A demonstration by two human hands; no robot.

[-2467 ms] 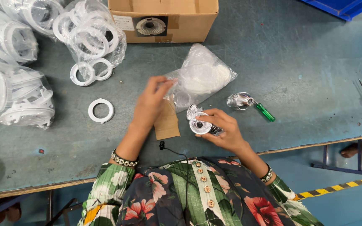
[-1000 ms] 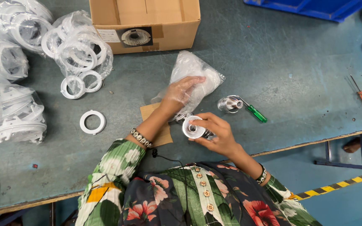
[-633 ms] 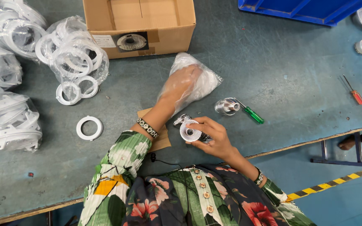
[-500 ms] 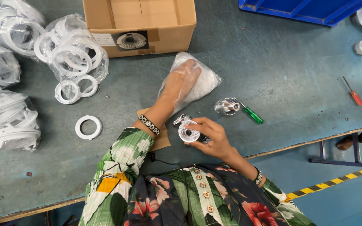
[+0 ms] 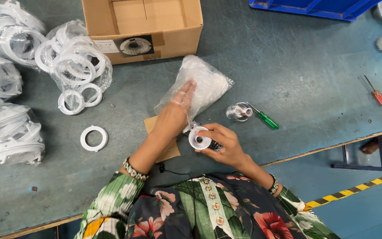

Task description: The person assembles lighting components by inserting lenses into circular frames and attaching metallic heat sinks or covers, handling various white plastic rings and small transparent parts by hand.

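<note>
Left hand (image 5: pixel 183 95) buried inside clear plastic bag (image 5: pixel 197 86), fingers spread, digging for a piece. Right hand (image 5: pixel 221 142) just below the bag, pinching round white perforated fitting (image 5: pixel 200 138) face up. Picking step, apparently; calls for pinching one small part through slippery film. Silver cup (image 5: pixel 238 111) and green screwdriver (image 5: pixel 267 119) right of the bag.

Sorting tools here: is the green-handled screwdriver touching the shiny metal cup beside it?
Touching. The head view shows the green-handled screwdriver with its shaft tip meeting the rim of the shiny metal cup, no gap visible.
</note>
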